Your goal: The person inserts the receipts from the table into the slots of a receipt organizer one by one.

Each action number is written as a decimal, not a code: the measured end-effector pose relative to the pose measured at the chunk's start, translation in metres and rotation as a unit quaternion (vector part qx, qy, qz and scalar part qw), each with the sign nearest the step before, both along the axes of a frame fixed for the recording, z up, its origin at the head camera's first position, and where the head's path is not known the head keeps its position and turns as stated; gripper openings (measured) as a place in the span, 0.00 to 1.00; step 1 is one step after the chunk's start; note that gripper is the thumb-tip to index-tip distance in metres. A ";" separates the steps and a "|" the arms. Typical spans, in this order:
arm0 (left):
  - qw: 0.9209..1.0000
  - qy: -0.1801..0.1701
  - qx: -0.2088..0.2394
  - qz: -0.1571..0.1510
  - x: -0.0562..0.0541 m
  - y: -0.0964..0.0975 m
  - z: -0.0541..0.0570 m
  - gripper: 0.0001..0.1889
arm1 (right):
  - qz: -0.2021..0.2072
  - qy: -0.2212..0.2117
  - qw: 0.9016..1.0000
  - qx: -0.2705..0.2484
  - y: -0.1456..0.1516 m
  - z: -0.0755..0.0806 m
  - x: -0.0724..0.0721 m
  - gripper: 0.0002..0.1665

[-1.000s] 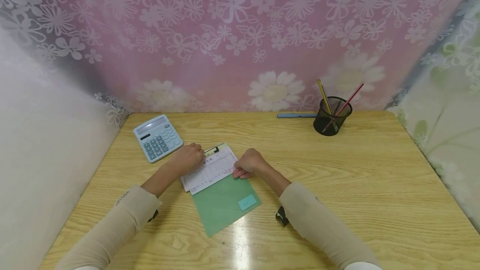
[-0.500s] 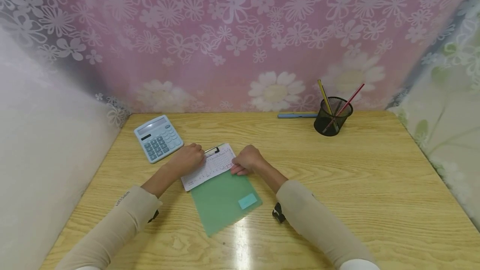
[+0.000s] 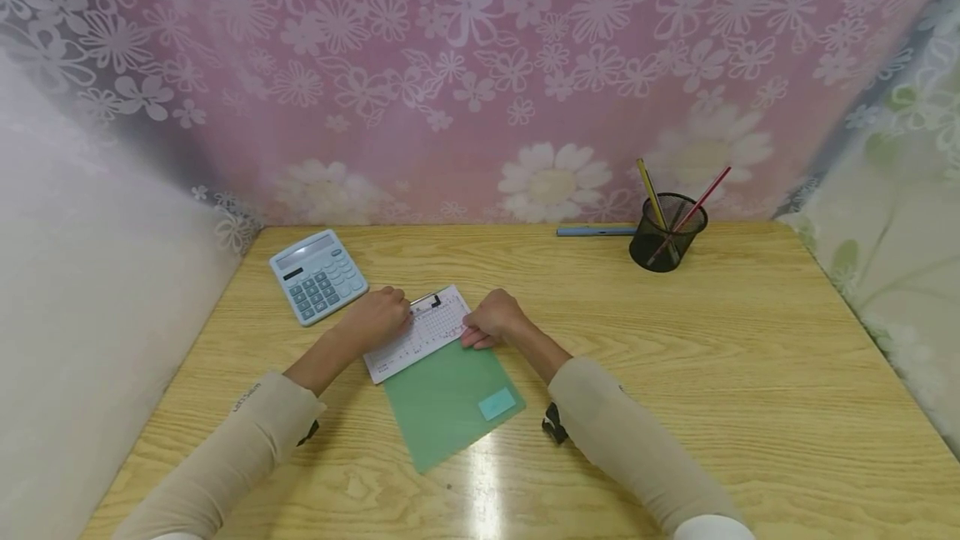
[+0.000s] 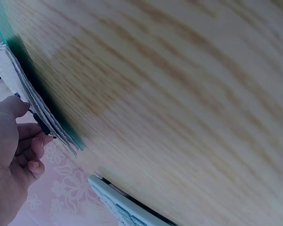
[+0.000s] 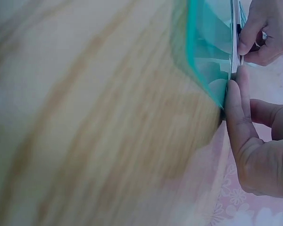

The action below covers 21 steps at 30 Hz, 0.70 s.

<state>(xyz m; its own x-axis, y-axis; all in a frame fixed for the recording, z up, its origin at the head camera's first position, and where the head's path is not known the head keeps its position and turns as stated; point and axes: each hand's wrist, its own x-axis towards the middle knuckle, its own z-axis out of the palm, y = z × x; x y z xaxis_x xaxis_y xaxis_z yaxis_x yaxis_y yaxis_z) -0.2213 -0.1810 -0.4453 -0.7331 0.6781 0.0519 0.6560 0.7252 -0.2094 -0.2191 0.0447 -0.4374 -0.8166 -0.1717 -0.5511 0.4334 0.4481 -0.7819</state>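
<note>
A green clip folder [image 3: 450,415] lies slanted on the table, a pale blue label [image 3: 497,403] near its lower right corner. Printed paper slips [image 3: 427,340] lie as a stack across its upper part, beneath a metal clip [image 3: 427,299]. My left hand [image 3: 382,319] grips the clip's left part; the left wrist view shows thumb and fingers of that hand [image 4: 14,146] around the black clip piece [image 4: 41,123]. At the slips' right edge, my right hand [image 3: 492,319] pinches them. The right wrist view has its fingers [image 5: 238,110] against the stack's edge.
A light blue calculator [image 3: 318,277] lies left of the folder, close to my left hand. Toward the back right stands a black mesh pen cup [image 3: 667,233] with pencils in it. A blue pen [image 3: 595,232] lies beside the cup, along the table's back edge.
The top slip, which stuck out lower a second ago, has moved up and now lines up with the stack. My right hand has shifted slightly left with it; my left hand stays at the clip.
</note>
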 end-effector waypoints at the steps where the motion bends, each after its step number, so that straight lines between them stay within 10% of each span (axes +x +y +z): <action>1: 1.000 0.000 0.001 -0.001 0.000 0.000 0.000 0.12 | 0.000 -0.001 1.000 0.001 0.000 -0.001 0.000 0.10; 11: 1.000 -0.004 0.029 0.006 0.000 -0.002 -0.002 0.11 | 0.034 0.051 0.996 0.071 0.002 -0.004 -0.002 0.13; 17: 0.999 -0.013 0.038 0.015 0.001 -0.002 -0.003 0.11 | 0.127 0.170 0.955 0.209 0.006 0.001 0.005 0.25; 21: 0.999 -0.010 0.034 0.023 0.002 -0.002 -0.004 0.12 | 0.139 0.194 0.946 0.218 0.015 0.009 0.011 0.27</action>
